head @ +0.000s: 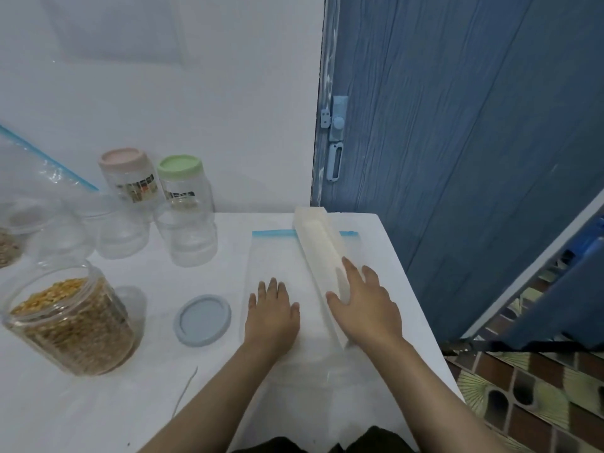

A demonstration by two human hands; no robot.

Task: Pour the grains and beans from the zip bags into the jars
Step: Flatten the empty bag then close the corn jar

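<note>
Clear plastic zip bag (281,273), emptied and flat, lies near the desk (147,403) right edge, long axis running from the person toward the far edge. Left hand (273,313) presses it flat, fingers straight; right hand (366,302), fingers spread, rests on a white box (322,256) lying across the bag, the nearer hand to it. Filled jar (70,322) stands open at the left edge.

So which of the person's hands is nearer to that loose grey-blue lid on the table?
Left. The left hand lies flat on the empty zip bag, just right of the grey-blue lid. The right hand is farther right, touching the long white box.
</note>
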